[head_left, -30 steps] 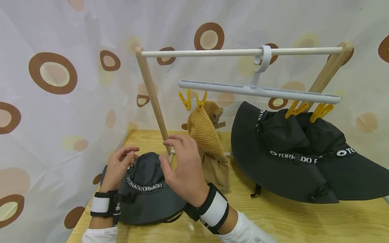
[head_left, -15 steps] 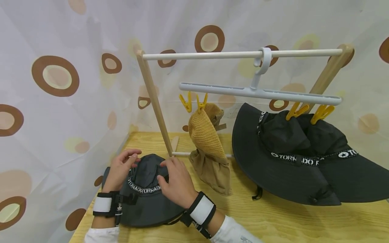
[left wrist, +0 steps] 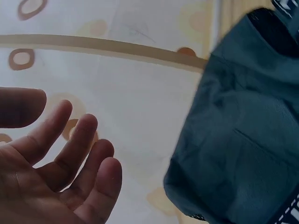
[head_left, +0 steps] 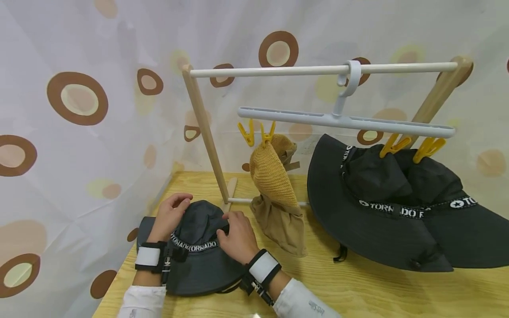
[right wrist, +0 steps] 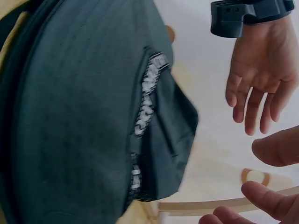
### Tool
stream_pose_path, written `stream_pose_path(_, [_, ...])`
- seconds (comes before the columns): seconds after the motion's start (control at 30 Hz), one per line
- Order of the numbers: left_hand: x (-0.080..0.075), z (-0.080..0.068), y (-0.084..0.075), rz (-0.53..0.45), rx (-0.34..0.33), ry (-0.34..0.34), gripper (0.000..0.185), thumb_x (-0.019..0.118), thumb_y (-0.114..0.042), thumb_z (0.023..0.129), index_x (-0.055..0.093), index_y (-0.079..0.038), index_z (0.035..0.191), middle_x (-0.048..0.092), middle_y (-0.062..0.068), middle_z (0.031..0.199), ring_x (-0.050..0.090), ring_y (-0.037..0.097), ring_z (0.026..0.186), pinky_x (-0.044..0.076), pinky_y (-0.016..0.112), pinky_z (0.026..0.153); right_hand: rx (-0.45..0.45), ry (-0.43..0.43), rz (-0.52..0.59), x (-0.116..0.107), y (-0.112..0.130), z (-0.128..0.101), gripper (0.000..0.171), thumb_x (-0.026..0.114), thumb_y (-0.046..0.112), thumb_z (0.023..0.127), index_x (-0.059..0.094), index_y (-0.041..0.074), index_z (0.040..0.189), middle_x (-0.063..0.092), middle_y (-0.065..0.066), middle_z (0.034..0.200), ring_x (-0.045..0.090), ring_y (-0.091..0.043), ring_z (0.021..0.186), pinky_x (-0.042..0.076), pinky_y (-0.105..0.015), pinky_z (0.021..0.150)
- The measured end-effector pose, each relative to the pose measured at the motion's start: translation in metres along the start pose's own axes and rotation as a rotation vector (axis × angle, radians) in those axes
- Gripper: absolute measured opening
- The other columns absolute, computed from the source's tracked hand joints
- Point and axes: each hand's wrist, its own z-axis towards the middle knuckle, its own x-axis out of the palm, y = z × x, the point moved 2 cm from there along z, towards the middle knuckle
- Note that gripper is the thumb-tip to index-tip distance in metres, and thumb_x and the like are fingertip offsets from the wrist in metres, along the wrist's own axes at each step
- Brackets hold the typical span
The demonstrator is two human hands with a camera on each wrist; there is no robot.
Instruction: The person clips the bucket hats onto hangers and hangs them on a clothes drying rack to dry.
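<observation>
Left hand (head_left: 171, 215) fingers relaxed, resting on crown of dark grey fabric bucket hat (head_left: 196, 247), lower left of frame on wooden desk (head_left: 358, 282); right hand (head_left: 237, 236) apparently open too, steadying crown's other side.

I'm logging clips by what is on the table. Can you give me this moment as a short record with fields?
setting: wooden table with a spotted curtain behind
rack: wooden rack with a white rail
hanger: white clip hanger hooked on the rail
hung items: knitted tan hat on a yellow clip; large black hat on two yellow clips
on table: dark grey bucket hat, band reading TORNADO
left hand: fingers relaxed, beside the hat's crown
right hand: fingers relaxed, at the crown's other side
</observation>
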Motion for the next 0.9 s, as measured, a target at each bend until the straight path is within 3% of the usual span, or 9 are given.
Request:
stream_pose_path(0.13, [0.007,0.015,0.006,0.142,0.026,-0.015,0.035,0.048,-0.019,0.105,0.058,0.001,0.132,0.056,0.024,0.137,0.049,0.038,0.130,0.043,0.052,0.106,0.051,-0.001,0.000,0.005,-0.007,0.006,0.033,0.065,0.013,0.089,0.063,0.000,0.119,0.062,-0.021,0.118,0.060,-0.037,0.109,0.048,-0.049,0.091])
stream_pose_path(0.33, [0.017,0.032,0.015,0.363,0.057,0.027,0.038,0.049,-0.016,0.102,0.055,0.006,0.133,0.052,0.029,0.140,0.046,0.046,0.133,0.041,0.057,0.108,0.116,0.027,0.009,0.016,-0.014,0.010,0.035,0.066,0.013,0.089,0.061,0.000,0.121,0.062,-0.021,0.118,0.060,-0.037,0.107,0.048,-0.049,0.090])
stream_pose_path(0.6, [0.030,0.042,0.020,0.525,0.064,0.054,0.044,0.054,-0.017,0.099,0.054,0.011,0.132,0.057,0.032,0.133,0.056,0.048,0.121,0.047,0.057,0.099,0.132,0.042,0.010,0.020,-0.020,0.009,0.038,0.066,0.014,0.087,0.061,-0.002,0.121,0.063,-0.021,0.117,0.061,-0.037,0.106,0.049,-0.049,0.090])
stream_pose_path(0.77, [0.031,0.042,0.026,0.588,-0.007,0.068,0.048,0.054,-0.023,0.098,0.053,0.009,0.134,0.058,0.032,0.132,0.058,0.050,0.117,0.048,0.059,0.096,0.120,0.053,0.014,0.019,-0.023,0.007,0.037,0.066,0.014,0.087,0.061,-0.003,0.119,0.063,-0.021,0.115,0.062,-0.037,0.105,0.049,-0.049,0.089])
stream_pose_path(0.9, [0.030,0.038,0.034,0.579,-0.047,0.028,0.045,0.053,-0.022,0.098,0.055,0.006,0.133,0.061,0.030,0.130,0.059,0.048,0.115,0.048,0.059,0.094,0.128,0.066,0.018,0.021,-0.027,0.003,0.036,0.066,0.014,0.087,0.062,-0.002,0.119,0.064,-0.020,0.115,0.062,-0.036,0.106,0.049,-0.049,0.089])
